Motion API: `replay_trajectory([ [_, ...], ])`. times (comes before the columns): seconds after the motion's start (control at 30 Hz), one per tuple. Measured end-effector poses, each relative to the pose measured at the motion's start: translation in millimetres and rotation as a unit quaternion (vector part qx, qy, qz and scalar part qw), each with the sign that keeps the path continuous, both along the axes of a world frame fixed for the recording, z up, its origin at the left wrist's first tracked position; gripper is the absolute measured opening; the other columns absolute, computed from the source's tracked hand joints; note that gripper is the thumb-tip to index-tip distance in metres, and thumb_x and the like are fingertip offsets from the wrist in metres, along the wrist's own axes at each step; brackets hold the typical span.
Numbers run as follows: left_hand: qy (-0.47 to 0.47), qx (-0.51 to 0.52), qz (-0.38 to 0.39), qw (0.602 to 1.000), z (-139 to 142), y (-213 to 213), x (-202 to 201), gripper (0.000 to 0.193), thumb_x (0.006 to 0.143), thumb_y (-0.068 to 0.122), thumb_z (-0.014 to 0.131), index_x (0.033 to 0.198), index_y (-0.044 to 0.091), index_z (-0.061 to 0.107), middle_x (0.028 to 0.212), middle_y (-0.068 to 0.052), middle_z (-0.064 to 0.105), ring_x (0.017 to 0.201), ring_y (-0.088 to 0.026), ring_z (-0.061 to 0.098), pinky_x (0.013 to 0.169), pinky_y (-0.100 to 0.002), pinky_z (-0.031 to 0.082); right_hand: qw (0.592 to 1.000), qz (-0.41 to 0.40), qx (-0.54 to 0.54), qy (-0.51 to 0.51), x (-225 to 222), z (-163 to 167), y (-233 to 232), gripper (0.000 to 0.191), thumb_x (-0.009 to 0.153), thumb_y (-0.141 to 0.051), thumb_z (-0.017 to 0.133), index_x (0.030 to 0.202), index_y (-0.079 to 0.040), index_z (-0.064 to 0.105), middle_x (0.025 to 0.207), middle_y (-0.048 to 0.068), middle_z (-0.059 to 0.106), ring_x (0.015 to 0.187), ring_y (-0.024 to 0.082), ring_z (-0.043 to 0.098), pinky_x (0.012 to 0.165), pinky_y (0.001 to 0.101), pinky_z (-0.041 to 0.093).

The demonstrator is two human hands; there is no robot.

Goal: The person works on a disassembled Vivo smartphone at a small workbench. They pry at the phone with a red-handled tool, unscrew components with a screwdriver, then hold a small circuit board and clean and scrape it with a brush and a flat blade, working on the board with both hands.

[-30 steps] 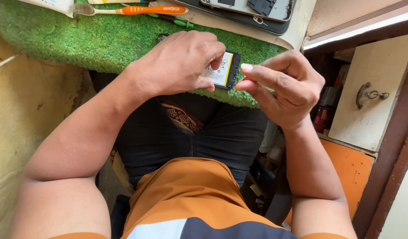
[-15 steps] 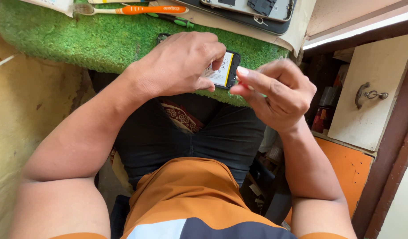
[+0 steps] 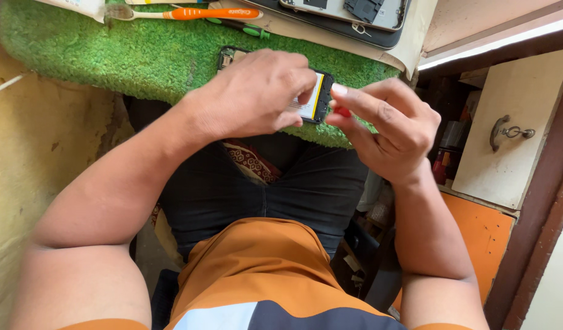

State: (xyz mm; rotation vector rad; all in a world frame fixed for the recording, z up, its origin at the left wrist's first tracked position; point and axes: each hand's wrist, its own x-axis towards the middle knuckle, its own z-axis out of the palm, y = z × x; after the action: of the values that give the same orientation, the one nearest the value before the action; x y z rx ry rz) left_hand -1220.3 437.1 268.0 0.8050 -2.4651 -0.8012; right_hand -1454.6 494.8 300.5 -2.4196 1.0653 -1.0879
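My left hand [image 3: 251, 95] grips an opened phone body [image 3: 312, 101] with a white and yellow battery showing, held at the near edge of a green turf mat [image 3: 128, 52]. Most of the phone is hidden under the hand. My right hand [image 3: 385, 125] pinches a small red object [image 3: 342, 112] against the phone's right edge; what the object is cannot be told.
An orange-handled toothbrush [image 3: 190, 12] and a green-tipped tool [image 3: 245, 27] lie at the mat's far side. Another opened phone [image 3: 355, 12] rests on a dark tray behind them. A white drawer front with a metal handle [image 3: 507, 131] is at the right.
My right hand moved a little left and closer to the phone's edge. My left hand held the phone in place.
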Motion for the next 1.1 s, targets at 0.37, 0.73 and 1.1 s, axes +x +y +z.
replay_trajectory([
  [0.37, 0.063, -0.010, -0.010, 0.998, -9, 11, -22, 0.013, 0.080, 0.010, 0.076, 0.085, 0.006, 0.065, 0.087, -0.011, 0.064, 0.086, -0.036, 0.065, 0.078, -0.049, 0.051, 0.998, -0.044, 0.046, 0.006, -1, 15, 2, 0.039, 0.081, -0.001, 0.090, 0.118, -0.004, 0.079, 0.088, 0.013, 0.071, 0.071, 0.017, 0.067, 0.064, 0.0298, 0.051],
  [0.73, 0.059, -0.013, -0.010, 0.998, -6, 14, -21, 0.011, 0.081, 0.009, 0.075, 0.085, 0.006, 0.066, 0.087, -0.010, 0.064, 0.087, -0.035, 0.065, 0.080, -0.048, 0.050, 0.999, -0.004, 0.040, -0.024, 5, 21, 2, 0.035, 0.078, -0.001, 0.088, 0.112, -0.005, 0.078, 0.091, 0.016, 0.069, 0.072, 0.022, 0.066, 0.065, 0.0324, 0.052],
  [1.1, 0.061, -0.095, 0.008, 0.994, -9, 22, -25, 0.014, 0.080, 0.012, 0.074, 0.087, 0.004, 0.065, 0.085, -0.013, 0.062, 0.084, -0.035, 0.064, 0.076, -0.048, 0.050, 0.999, 0.010, 0.032, 0.000, 3, 27, 11, 0.035, 0.088, 0.001, 0.082, 0.121, -0.007, 0.074, 0.107, 0.013, 0.069, 0.084, 0.020, 0.070, 0.072, 0.0278, 0.057],
])
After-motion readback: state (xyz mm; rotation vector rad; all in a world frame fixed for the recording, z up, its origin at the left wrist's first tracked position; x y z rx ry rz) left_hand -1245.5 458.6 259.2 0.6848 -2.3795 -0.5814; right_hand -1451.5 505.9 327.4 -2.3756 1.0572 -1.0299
